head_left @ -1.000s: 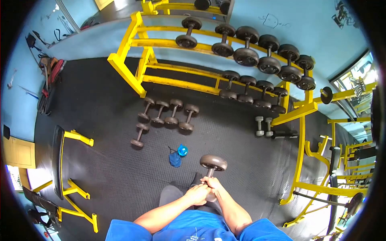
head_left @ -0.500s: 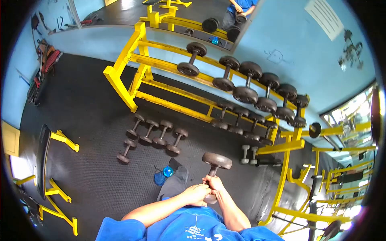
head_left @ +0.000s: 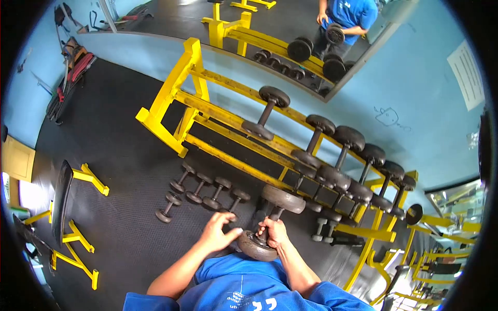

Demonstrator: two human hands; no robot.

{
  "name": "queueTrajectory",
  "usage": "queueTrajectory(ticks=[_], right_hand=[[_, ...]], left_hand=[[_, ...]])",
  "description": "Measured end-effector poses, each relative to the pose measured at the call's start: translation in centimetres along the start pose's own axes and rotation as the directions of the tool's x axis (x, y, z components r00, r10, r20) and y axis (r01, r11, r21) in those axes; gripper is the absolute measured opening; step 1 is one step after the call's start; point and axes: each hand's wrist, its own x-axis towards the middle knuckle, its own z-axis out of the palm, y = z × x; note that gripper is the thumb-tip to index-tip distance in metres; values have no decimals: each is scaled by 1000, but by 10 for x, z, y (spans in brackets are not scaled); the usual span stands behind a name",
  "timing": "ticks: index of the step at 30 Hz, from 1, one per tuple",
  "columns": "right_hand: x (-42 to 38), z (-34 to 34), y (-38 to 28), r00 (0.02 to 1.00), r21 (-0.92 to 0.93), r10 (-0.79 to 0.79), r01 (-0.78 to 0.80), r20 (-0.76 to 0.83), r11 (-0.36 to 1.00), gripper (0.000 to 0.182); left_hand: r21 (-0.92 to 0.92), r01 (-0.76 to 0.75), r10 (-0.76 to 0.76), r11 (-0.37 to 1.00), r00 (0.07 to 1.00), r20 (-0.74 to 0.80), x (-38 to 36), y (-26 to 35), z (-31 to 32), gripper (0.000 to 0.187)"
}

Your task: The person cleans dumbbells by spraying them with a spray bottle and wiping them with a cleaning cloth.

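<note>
A big dark dumbbell with round, worn heads is in front of my body, held at a slant. My right hand wraps round its handle, between the upper head and the lower one near my shirt. To the left of the lower head is my left hand, off the dumbbell, its thumb and fingers spread in a curve. The thumb tip comes right up to the edge of that head.
Ahead stands a yellow rack bearing several dumbbells. Smaller dumbbells lie on the black floor before it. A padded bench is at left, yellow gym machines at right. A wall mirror reflects a person in blue.
My left hand has come off the dumbbell and moved left, opening. The right hand keeps its grip, and the dumbbell's lower head now shows fully. The view has shifted, bringing the rack nearer.
</note>
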Motion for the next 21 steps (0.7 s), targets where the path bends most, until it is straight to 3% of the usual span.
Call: queueTrajectory(ticks=[1, 4, 6, 7, 8, 10, 12, 13, 14, 16, 19, 21], right_hand=[[2, 6, -21, 999, 2, -7, 7, 41, 1000, 15], [22, 16, -81, 992, -16, -23, 25, 121, 1000, 15], [40, 20, -125, 982, -40, -53, 61, 182, 997, 15], [44, 25, -150, 979, -115, -59, 83, 197, 990, 13], [52, 25, -170, 978, -93, -25, 45, 207, 995, 12], [63, 29, -204, 971, -96, -57, 81, 231, 992, 13], [75, 33, -239, 971, -102, -21, 46, 237, 994, 13], [83, 36, -253, 960, -115, -68, 103, 273, 988, 13], [88, 38, -265, 945, -129, -107, 153, 309, 980, 13], [97, 54, -293, 952, -152, -101, 149, 289, 977, 13], [113, 67, -312, 957, -194, -75, 133, 282, 972, 14], [123, 77, -323, 953, -166, -92, 144, 289, 976, 12]], left_hand=[[69, -31, 36, 997, 997, -74, 24, -1, -6, 54], [110, 76, -41, 991, 955, -294, 109, 3, -13, 56], [-18, 165, -162, 986, 931, -328, 180, 11, -14, 62], [-356, 252, -360, 900, 890, -279, 220, 30, -17, 64], [-644, 321, -527, 694, 836, -152, 253, 44, -12, 65], [-441, 112, -281, 891, 897, -341, 335, -14, 13, 66], [-409, 153, -320, 900, 868, -379, 382, -4, 29, 61], [-266, 106, -212, 958, 886, -412, 397, -6, 41, 57], [-118, 61, -106, 991, 898, -427, 402, -10, 55, 54], [-249, 19, -141, 968, 865, -481, 394, 4, 62, 48], [-23, -51, 33, 998, 871, -491, 367, 16, 74, 47], [-20, -82, 65, 996, 897, -438, 352, 14, 79, 51]])
